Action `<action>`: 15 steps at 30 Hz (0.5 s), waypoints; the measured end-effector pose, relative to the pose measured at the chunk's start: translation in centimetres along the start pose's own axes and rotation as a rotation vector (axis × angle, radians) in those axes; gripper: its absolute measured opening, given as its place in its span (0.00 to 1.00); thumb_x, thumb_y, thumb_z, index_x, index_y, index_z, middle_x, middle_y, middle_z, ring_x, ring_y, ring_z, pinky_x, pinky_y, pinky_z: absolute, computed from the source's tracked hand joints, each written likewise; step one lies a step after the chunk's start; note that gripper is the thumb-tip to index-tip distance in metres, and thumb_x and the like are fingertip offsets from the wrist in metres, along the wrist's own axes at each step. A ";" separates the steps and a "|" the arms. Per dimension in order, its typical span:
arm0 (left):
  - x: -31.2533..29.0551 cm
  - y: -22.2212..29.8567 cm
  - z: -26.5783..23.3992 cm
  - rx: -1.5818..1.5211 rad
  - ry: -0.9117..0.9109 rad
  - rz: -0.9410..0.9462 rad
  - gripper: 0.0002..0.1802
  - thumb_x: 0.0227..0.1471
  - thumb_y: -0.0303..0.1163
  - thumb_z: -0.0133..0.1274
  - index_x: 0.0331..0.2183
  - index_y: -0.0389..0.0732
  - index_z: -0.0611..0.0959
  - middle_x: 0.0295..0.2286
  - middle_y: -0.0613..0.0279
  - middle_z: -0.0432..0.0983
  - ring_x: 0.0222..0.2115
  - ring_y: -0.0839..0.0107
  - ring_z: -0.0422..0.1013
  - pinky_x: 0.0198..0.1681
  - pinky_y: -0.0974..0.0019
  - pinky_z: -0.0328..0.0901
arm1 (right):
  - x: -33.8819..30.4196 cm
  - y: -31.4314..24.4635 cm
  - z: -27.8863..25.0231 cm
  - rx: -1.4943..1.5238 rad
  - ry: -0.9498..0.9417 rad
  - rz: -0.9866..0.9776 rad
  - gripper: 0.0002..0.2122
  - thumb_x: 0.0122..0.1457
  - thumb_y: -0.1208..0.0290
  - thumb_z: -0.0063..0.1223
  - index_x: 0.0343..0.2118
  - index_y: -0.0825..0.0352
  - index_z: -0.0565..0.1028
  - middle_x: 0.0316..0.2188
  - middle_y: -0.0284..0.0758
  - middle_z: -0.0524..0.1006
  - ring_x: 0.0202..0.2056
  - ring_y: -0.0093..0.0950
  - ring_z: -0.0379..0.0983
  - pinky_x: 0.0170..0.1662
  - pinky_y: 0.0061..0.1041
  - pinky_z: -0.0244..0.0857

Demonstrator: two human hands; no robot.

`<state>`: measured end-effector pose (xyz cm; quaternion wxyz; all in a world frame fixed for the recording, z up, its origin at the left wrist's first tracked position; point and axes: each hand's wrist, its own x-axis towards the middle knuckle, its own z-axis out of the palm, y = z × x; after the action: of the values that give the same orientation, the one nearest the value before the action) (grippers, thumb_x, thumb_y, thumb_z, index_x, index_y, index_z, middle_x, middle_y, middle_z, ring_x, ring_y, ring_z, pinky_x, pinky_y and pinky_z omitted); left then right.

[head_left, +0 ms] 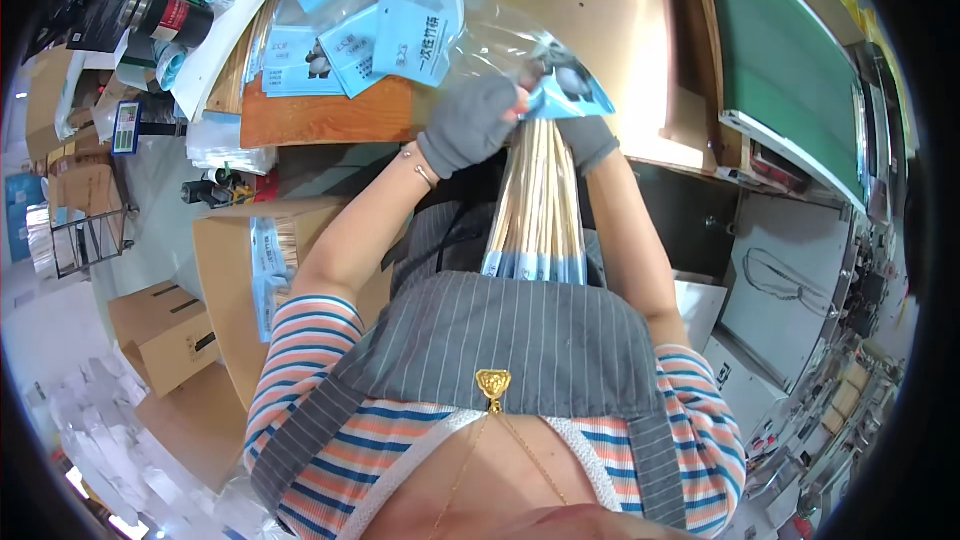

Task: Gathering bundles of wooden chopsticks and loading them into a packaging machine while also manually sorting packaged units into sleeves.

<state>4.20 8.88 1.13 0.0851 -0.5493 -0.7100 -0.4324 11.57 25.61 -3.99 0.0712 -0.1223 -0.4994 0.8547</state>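
A bundle of thin wooden chopsticks (535,195) in clear wrappers with blue lower ends stands close to my apron. Over its top end lies a clear plastic bag (490,35) with a blue printed panel (570,90). My left hand (470,125), in a grey glove with bare fingertips, is closed at the left of the bundle, pinching the bag's edge. My right hand (592,140), gloved alike, is at the bundle's right side, partly behind the blue panel. Its fingers are mostly hidden, so its grip cannot be told.
Several flat blue-and-clear bags (345,50) lie on the wooden table (330,120) at the left. An open cardboard box (225,260) with blue packs stands below. To the right is a green board (780,60). A dark flask (175,18) stands at far left.
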 end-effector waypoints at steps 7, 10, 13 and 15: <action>-2.5 3.0 -0.6 0.004 -0.049 0.099 0.06 0.50 0.29 0.51 0.32 0.38 0.76 0.26 0.53 0.70 0.27 0.55 0.69 0.29 0.58 0.63 | -4.7 -3.0 2.3 0.418 -0.050 0.118 0.14 0.61 0.63 0.48 0.44 0.68 0.70 0.35 0.39 0.76 0.33 0.30 0.76 0.35 0.28 0.74; -6.6 4.8 -0.1 0.015 0.073 0.030 0.07 0.48 0.28 0.52 0.32 0.37 0.76 0.27 0.52 0.71 0.27 0.54 0.70 0.30 0.59 0.65 | -14.5 -1.0 2.4 0.477 0.032 0.299 0.24 0.61 0.57 0.48 0.54 0.69 0.65 0.46 0.36 0.73 0.45 0.25 0.72 0.48 0.27 0.68; -10.9 8.3 -0.6 -0.212 -0.115 -0.099 0.07 0.49 0.27 0.51 0.33 0.37 0.75 0.26 0.53 0.71 0.28 0.54 0.71 0.32 0.58 0.67 | -18.7 -1.7 0.9 -0.100 0.092 0.425 0.30 0.54 0.50 0.56 0.54 0.67 0.66 0.46 0.37 0.74 0.44 0.27 0.73 0.47 0.27 0.67; -9.7 9.7 -0.5 -0.152 -0.110 -0.189 0.05 0.51 0.28 0.49 0.32 0.38 0.75 0.25 0.53 0.71 0.26 0.53 0.70 0.30 0.58 0.66 | -18.3 -0.2 -1.2 -0.926 0.125 0.436 0.22 0.50 0.57 0.60 0.44 0.65 0.73 0.34 0.43 0.77 0.35 0.30 0.76 0.38 0.29 0.68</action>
<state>16.03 1.87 0.69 -0.0369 -0.5076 -0.7274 -0.4603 29.50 22.29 -1.87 -0.1405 -0.2930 -0.7832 0.5301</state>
